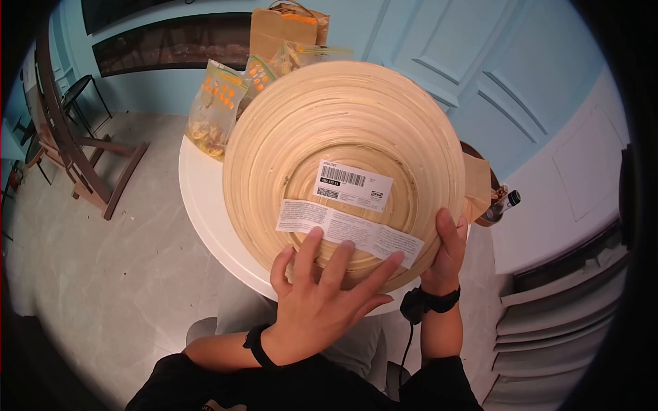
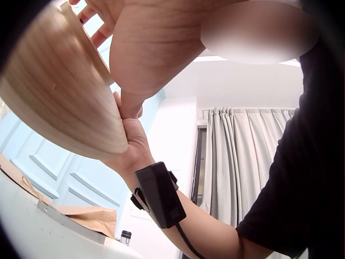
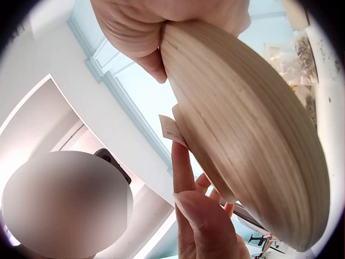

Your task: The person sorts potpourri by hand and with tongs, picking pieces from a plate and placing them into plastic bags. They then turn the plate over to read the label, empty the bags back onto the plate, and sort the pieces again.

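A round ridged wooden bowl [image 1: 349, 103] is tilted with its underside towards the head camera. On the base are a barcode label [image 1: 353, 185] and a long printed strip label [image 1: 349, 231]. My right hand [image 1: 445, 253] grips the bowl's rim at the right, thumb on the near face; its other fingers are mostly hidden. My left hand [image 1: 315, 298] lies spread, its fingertips touching the strip's lower edge. In the right wrist view one end of the strip [image 3: 171, 129] stands away from the bowl [image 3: 242, 124], beside a fingertip of my left hand [image 3: 205, 221].
Beneath the bowl is a round white table [image 1: 205, 205]. Zip bags [image 1: 216, 109] and a paper bag [image 1: 284, 33] stand at its back left. At the right are brown paper [image 1: 476, 181] and a dark-capped bottle [image 1: 507, 201]. A wooden frame [image 1: 75, 157] stands on the floor at the left.
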Tool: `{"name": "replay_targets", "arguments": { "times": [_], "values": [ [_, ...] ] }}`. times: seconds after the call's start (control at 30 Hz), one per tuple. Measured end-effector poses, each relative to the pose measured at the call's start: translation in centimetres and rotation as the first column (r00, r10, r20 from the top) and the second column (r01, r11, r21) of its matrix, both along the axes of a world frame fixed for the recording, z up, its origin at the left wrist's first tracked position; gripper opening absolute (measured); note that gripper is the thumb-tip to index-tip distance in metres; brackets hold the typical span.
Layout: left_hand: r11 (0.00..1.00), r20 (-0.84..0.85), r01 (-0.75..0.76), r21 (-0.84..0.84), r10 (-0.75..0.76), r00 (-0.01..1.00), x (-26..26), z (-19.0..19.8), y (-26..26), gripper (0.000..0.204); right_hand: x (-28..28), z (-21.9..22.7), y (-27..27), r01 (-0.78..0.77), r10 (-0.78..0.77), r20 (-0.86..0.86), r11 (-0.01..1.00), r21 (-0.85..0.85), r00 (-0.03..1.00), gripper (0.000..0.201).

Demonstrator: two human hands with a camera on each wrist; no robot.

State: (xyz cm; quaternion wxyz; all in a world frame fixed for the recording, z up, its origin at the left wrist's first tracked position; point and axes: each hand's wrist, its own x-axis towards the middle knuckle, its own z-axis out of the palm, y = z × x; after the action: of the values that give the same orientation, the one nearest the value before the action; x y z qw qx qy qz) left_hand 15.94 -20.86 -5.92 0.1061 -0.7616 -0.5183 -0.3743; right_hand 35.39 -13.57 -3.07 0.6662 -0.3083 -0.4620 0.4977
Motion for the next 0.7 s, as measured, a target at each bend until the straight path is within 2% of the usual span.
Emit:
{"name": "replay_targets", "arguments": {
  "times": [0.7],
  "values": [
    [0.999, 0.037, 0.046, 0.023, -0.047, 0.998, 0.08, -0.59, 0.07, 0.049, 0.07, -0.13, 0.09, -0.008, 0.008, -0.018, 1.0, -0.004, 1.0, 0.057]
  ]
}}
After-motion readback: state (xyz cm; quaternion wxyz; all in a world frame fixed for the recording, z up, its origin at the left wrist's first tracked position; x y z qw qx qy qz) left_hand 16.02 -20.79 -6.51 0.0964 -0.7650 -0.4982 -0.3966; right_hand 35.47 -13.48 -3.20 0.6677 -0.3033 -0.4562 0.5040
